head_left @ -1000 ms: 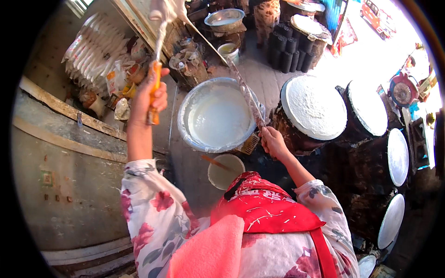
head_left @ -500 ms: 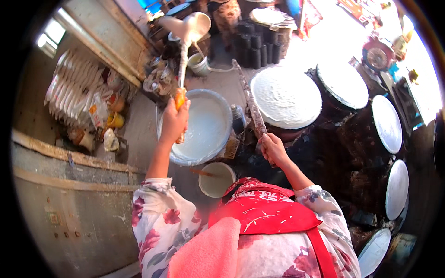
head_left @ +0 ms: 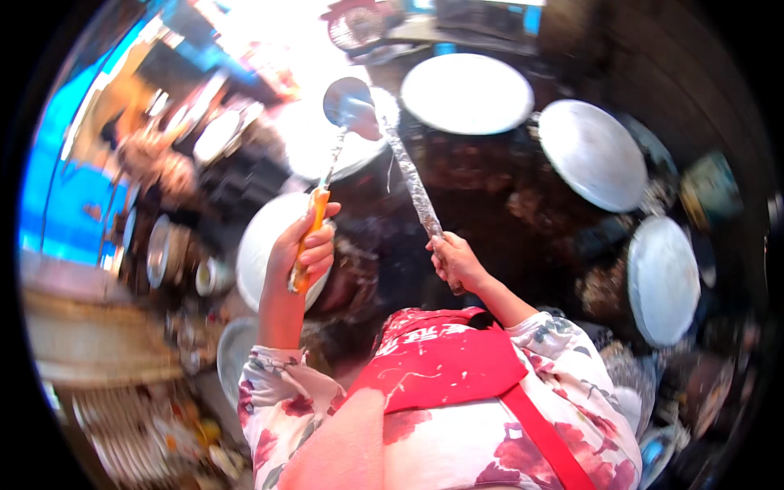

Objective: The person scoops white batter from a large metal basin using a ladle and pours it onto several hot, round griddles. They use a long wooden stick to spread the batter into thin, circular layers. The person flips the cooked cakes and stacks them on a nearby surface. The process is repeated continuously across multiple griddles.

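Note:
My left hand point(head_left: 304, 245) grips the orange handle of a ladle point(head_left: 346, 101), its round head raised and smeared by motion. My right hand point(head_left: 447, 260) is closed on a long, batter-crusted stick point(head_left: 412, 184) that angles up toward the ladle head; whether they touch I cannot tell. Beyond both hands are round white-coated plates on dark drums: one at the top point(head_left: 467, 94), one at the upper right point(head_left: 592, 155), another at the right point(head_left: 663, 282). A further white disc point(head_left: 269, 245) lies just left of my left hand.
Much of the surroundings is blurred. A red fan point(head_left: 355, 24) stands at the top, a bright blue panel point(head_left: 57, 212) at the left, stacked pale sacks point(head_left: 114, 441) at the lower left, and a basin rim point(head_left: 229, 351) shows beside my left sleeve.
My view has swung to the right toward the plates, leaving the batter basin mostly out of sight. Both hands keep their holds; the ladle head now sits closer to the stick's tip.

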Motion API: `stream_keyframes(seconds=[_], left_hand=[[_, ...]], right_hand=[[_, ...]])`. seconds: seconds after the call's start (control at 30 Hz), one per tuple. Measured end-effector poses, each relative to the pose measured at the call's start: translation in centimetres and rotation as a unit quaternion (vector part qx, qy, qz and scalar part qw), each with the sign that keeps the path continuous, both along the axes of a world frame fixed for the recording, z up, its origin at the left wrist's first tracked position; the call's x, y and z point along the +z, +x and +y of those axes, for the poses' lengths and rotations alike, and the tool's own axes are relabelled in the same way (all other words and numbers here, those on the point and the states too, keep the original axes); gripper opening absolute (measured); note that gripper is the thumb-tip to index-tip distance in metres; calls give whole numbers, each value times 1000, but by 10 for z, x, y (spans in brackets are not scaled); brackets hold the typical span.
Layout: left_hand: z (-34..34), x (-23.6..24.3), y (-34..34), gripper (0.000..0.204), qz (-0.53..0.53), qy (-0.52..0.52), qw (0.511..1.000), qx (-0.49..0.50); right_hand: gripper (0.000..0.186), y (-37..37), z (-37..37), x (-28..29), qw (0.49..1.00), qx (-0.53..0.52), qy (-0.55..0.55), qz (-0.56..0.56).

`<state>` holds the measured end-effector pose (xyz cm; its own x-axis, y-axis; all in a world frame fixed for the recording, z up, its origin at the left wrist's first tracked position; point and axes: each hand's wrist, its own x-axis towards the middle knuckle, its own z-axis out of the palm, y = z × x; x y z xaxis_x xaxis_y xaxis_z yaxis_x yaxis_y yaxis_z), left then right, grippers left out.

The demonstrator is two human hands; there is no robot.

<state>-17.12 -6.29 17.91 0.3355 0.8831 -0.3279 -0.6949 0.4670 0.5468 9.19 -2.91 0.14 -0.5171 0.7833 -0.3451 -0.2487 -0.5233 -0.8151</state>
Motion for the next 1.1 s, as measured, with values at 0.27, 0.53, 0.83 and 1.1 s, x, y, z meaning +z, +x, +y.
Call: stream_keyframes(seconds=[0.27, 0.53, 0.83, 1.1], left_hand=[[162, -9, 196, 40, -137, -14, 960, -243], [239, -33, 354, 31, 10, -4, 895, -445], [278, -134, 453, 27, 377, 258, 736, -499], [324, -180, 453, 39, 570, 542, 522, -332]], right_hand=[[23, 156, 30, 8, 957, -285, 9, -51], [23, 241, 15, -9, 849, -517, -34, -101], [20, 221, 27, -58, 741, -623, -84, -235], [16, 191, 85, -43, 589, -516, -78, -617]])
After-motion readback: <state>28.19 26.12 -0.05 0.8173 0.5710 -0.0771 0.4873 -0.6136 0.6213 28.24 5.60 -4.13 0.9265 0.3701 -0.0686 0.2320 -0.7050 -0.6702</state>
